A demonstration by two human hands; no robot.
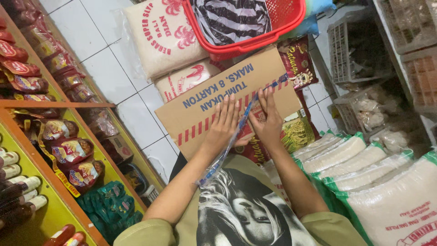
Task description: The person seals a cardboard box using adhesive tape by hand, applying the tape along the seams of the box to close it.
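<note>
Both hands are up in front of the person's chest, pressed toward each other with a thin clear plastic bag (236, 132) caught between them. The left hand (223, 124) lies flat, fingers together and pointing up, its palm against one face of the bag. The right hand (267, 119) mirrors it on the other side, fingers straight and close, so the bag stands edge-on between the two palms. That bag runs as a long slanted strip, from near the person's shirt up past the fingertips, its top end showing blue print against the cardboard.

Behind the hands leans a brown cardboard box flap (227, 98) with blue lettering and a band of red and white stripes. Above it sits a red plastic basket (255, 43) holding a black and white striped cloth. Beside the basket lie big white rice sacks (164, 34) with red print, on a white tiled floor (109, 68).

To the person's right, more rice bags with green edges (364, 168) are stacked in a row, and beyond them stand grey wire crates (355, 50) with small bagged goods. Just behind the right hand sit red and yellow snack packets (298, 130). To the person's left, a yellow and orange shelf (68, 182) carries red sachets, bottles and teal packets.
</note>
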